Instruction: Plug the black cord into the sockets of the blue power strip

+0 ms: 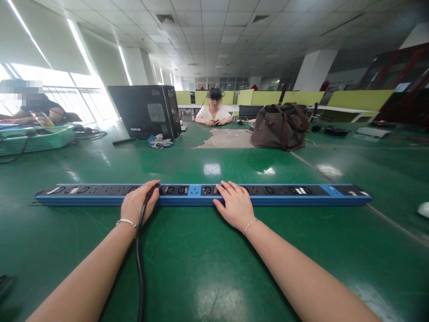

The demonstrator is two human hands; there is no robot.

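Note:
A long blue power strip (181,201) with a black socket face lies crosswise on the green table. Its sockets differ in shape, and two of its panels are blue. My left hand (138,202) is closed around the plug end of a black power cord (138,257), at the sockets left of the middle. From there the cord runs down toward me past the wrist. How far the plug sits in a socket is hidden by the fingers. Right of the middle, my right hand (235,203) lies flat on the strip with fingers spread, holding nothing.
Behind the strip stand a black computer case (140,112), a pair of work gloves (160,141) and a brown bag (278,127). A green basket (40,142) is at the far left. One person (213,109) sits opposite, another (36,105) at left. A white object (423,209) lies at the right edge.

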